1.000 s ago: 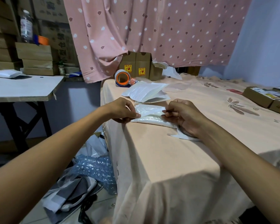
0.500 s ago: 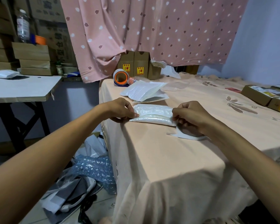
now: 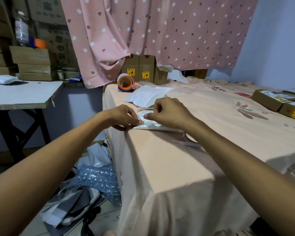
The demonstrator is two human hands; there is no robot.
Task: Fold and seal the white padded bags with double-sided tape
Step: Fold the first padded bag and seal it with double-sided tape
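Folded white padded bag (image 3: 153, 126) on cloth

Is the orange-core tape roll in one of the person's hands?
No, the tape roll stands at the far corner of the table, apart from the left hand and right hand on the padded bag.
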